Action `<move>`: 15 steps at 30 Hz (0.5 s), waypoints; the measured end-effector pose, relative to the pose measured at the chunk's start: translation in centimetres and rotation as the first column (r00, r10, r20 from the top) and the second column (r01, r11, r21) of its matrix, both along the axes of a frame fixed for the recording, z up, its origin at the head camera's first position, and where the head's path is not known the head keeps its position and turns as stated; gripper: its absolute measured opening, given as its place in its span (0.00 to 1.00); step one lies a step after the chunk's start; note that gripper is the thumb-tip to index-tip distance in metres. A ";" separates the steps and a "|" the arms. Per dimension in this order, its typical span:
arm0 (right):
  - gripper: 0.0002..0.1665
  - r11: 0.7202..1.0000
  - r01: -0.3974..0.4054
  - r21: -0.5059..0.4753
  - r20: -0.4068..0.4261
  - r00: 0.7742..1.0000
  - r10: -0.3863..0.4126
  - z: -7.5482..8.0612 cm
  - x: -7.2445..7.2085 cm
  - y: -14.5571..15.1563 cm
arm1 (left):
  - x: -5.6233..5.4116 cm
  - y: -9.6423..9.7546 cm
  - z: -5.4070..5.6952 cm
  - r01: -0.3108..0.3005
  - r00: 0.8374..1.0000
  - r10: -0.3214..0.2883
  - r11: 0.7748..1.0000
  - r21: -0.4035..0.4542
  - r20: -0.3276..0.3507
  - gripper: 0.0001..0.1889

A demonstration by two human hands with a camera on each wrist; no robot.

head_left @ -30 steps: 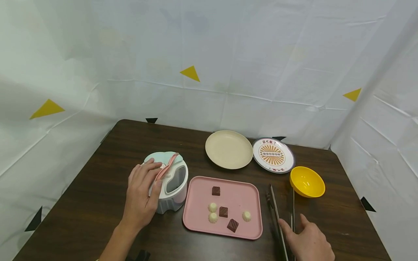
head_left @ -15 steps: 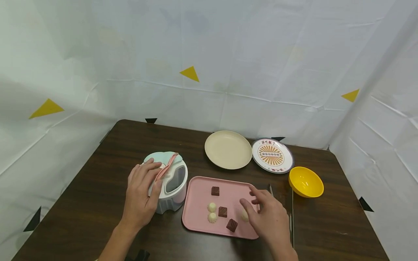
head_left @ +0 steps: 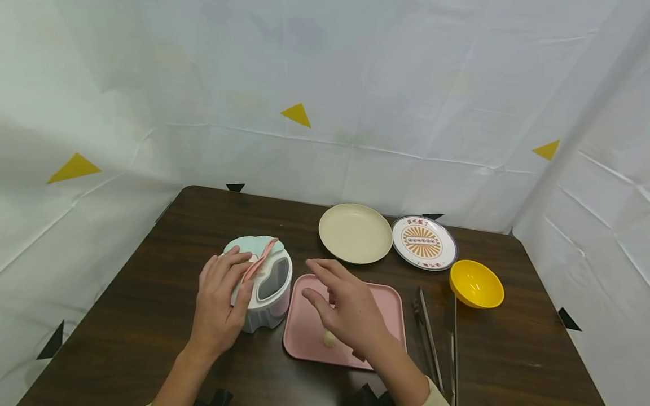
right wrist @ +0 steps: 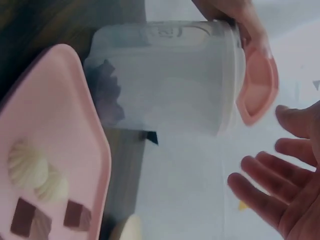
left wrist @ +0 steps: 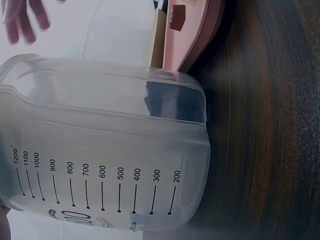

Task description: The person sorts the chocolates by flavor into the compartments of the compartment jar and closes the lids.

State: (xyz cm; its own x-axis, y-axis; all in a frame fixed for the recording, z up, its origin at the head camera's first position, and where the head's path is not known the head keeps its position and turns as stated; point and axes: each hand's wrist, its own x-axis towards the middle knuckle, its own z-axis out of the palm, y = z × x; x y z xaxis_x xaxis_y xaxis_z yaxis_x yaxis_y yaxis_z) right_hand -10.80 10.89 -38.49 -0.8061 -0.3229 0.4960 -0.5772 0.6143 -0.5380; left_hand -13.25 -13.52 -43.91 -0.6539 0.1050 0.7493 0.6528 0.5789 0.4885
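Observation:
On the left stands a translucent storage container (head_left: 269,316) with measuring marks; dark pieces show inside its bottom through the wall in the right wrist view. Its pink flap (right wrist: 260,82) is tilted up from the lid. My left hand (head_left: 219,296) holds the lid from the left, fingers bent over the top beside the flap. My right hand (head_left: 350,307) is over the pink tray (head_left: 392,316), empty, thumb and fingers spread toward the container. In the right wrist view the tray bears cream-white chocolates (right wrist: 27,165) and brown square chocolates (right wrist: 77,215); the right hand hides most of them from the head view.
Long metal tongs (head_left: 430,344) lie right of the tray. A yellow bowl (head_left: 476,285) stands behind them. A beige plate (head_left: 355,233) and a white patterned plate (head_left: 424,242) sit along the table's back edge, near the white sheet wall.
My right hand has left the tongs and moved left across the tray toward the container. My left hand and the container have stayed in place.

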 end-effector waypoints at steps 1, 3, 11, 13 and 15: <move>0.29 1.000 -0.025 -0.002 -0.002 1.000 0.025 0.0 -0.3 -0.4 | 0.0 0.0 0.0 0.000 1.000 0.000 1.000 0.001 0.004 0.17; 0.31 0.997 -0.076 -0.013 0.006 0.997 0.076 0.1 -0.9 -1.0 | 0.0 0.0 0.0 -0.001 1.000 0.001 1.000 -0.001 0.010 0.17; 0.38 0.977 -0.211 0.017 -0.061 0.976 0.211 -0.6 -3.3 -3.0 | -0.1 -0.1 -0.1 -0.007 1.000 0.008 1.000 -0.028 0.005 0.17; 0.39 0.970 -0.238 0.041 -0.063 0.969 0.240 -0.7 -3.7 -3.3 | -0.1 0.0 -0.1 -0.009 1.000 0.009 1.000 -0.027 0.000 0.17; 0.39 0.963 -0.263 0.064 -0.053 0.962 0.266 -0.9 -4.0 -3.5 | -0.1 0.0 -0.1 -0.009 1.000 0.009 1.000 -0.019 -0.008 0.17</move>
State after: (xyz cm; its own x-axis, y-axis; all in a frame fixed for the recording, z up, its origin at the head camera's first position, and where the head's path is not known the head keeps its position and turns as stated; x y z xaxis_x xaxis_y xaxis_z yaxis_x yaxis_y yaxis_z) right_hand -14.85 7.43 -39.35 -0.6571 -0.5495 0.5161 -0.7536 0.4635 -0.4660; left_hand -13.34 -13.51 -44.01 -0.6489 0.1134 0.7524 0.6513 0.5940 0.4723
